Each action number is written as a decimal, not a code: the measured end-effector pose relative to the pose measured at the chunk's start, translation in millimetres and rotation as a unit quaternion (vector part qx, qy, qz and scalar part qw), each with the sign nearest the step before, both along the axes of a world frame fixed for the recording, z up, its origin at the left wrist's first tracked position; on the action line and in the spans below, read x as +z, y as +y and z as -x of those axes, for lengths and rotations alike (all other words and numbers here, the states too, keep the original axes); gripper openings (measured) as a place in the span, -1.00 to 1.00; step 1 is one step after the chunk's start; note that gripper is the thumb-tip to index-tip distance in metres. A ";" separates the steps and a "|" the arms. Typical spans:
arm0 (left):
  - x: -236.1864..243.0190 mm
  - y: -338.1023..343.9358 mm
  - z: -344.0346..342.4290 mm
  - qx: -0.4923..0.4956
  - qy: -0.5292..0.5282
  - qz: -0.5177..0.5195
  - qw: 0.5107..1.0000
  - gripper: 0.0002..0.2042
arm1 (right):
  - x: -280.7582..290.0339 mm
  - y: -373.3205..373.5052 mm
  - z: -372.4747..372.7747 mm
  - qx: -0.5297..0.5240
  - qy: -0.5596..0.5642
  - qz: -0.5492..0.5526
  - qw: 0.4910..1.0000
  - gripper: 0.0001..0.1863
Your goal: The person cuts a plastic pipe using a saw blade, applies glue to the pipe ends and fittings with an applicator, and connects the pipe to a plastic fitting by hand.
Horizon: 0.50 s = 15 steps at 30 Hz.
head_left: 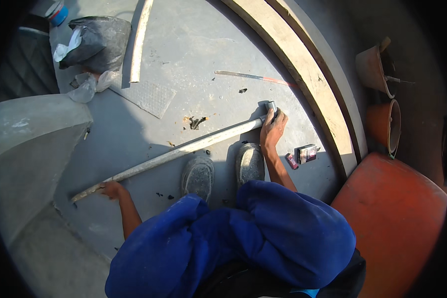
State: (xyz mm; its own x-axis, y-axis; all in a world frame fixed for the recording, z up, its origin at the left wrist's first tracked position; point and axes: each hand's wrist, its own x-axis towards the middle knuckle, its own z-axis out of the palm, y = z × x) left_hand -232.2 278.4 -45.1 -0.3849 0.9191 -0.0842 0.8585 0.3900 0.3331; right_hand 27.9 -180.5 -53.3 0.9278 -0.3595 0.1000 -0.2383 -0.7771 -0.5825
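A long, dirty off-white pipe (193, 145) lies slantwise over the grey floor in front of my shoes. At its right end sits a short grey pipe fitting (271, 105). My right hand (273, 130) is closed around the fitting and pipe end; its palm hides part of the joint. My left hand (112, 189) grips the pipe near its far left end, fingers wrapped round it. Just beyond the pipe's middle is a small burnt-looking dark scrap (197, 122). My dusty shoes (250, 164) stand close behind the pipe.
A second pipe (140, 42) lies by a dark bucket (115, 42) at upper left. A thin strip with a red end (248, 76) lies ahead. Right are a small box (307, 153), a pink item (291, 161), curved pale edging (303, 64), orange buckets (380, 124) and a red-orange surface (392, 223).
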 end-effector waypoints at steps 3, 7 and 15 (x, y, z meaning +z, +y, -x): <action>-0.1 -16.9 -26.3 -0.022 0.043 0.040 0.998 -0.57 | 7.8 -12.6 -2.6 -0.023 -0.004 0.009 1.000 -0.63; -32.1 0.1 -5.2 -0.047 0.050 -0.036 0.997 -0.53 | 3.4 -17.8 -0.4 -0.031 0.002 0.011 0.999 -0.63; -27.5 1.9 -3.3 -0.041 0.031 -0.050 0.997 -0.53 | 6.6 -15.6 0.7 -0.034 0.014 0.000 0.999 -0.63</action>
